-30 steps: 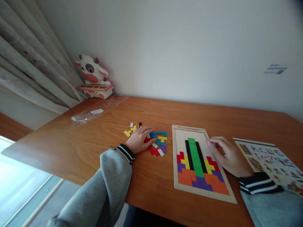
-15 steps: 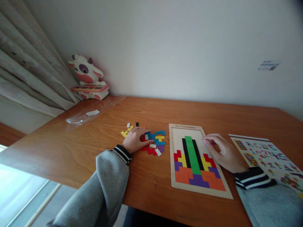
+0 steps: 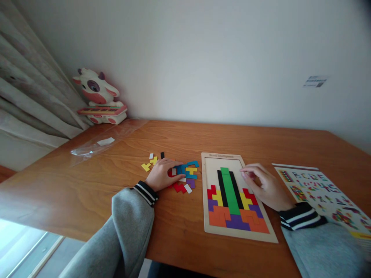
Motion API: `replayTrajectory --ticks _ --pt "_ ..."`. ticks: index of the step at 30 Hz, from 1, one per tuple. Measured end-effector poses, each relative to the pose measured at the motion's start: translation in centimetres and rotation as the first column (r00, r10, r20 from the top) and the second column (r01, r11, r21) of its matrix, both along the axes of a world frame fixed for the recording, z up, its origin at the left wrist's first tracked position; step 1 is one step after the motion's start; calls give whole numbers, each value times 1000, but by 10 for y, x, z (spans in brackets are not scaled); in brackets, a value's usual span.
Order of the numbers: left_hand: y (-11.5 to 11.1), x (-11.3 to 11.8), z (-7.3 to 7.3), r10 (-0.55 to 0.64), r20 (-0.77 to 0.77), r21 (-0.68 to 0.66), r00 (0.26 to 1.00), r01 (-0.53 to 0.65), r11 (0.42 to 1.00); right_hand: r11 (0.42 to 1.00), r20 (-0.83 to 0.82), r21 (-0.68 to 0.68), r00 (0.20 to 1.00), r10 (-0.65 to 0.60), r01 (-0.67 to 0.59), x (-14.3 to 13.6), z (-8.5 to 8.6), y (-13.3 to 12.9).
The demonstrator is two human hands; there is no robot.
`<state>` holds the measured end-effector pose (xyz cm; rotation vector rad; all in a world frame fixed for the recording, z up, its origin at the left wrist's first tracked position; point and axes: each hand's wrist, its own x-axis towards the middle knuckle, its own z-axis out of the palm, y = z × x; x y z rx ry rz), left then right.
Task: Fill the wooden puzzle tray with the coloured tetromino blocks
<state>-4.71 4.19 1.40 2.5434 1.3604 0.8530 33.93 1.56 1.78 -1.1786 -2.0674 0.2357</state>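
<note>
My left hand rests over a loose pile of coloured puzzle pieces, thumb and fingers apart, with a blue piece between them. A yellow piece, a purple piece and red pieces lie around it; the hand hides others. To the right lies a wooden puzzle board, its lower part filled with orange, purple, yellow and red pieces, and a green column between black strips standing up the middle. Over the board's right edge, my right hand has thumb and fingertips together; whatever they hold, if anything, is hidden.
A printed pattern sheet lies right of the board, partly under my right forearm. At the back left are a clear plastic bag and a cow toy with a keyboard. The table's front edge runs below the board.
The whole view has shifted slightly, so things sit further left. My left hand stays over the pile and my right hand by the board; the pieces on the board look the same.
</note>
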Motion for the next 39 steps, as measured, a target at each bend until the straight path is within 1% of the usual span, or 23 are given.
replayTrajectory --ticks 4,8,11,16,22,25,28,34,39 --pt "-1 -1 0 -32 40 38 999 30 999 1000 4 -3 1000 16 -16 0 0 0" --pt "-3 -3 3 -111 47 88 993 106 990 1000 15 4 1000 20 -20 2 -1 0" --pt "-4 -4 5 -137 43 87 990 133 987 1000 19 9 1000 26 -26 3 -1 0" --pt "-6 -4 5 -114 9 18 993 114 993 1000 14 5 1000 25 -25 2 -1 0" --pt "3 -2 3 -19 41 16 999 18 1000 999 10 -7 999 37 -37 1 0 0" --pt "10 -3 2 -47 1 1 999 47 999 999 6 -6 999 42 -42 1 0 0" --pt "13 -5 2 -68 -9 -20 998 68 997 999 -2 -8 999 38 -38 2 -1 -1" --pt "8 -6 0 -87 28 -70 996 88 994 999 -9 -21 999 41 -41 2 0 -1" --pt "7 -6 0 -83 33 -76 996 85 993 999 -15 -17 999 41 -41 0 1 -1"
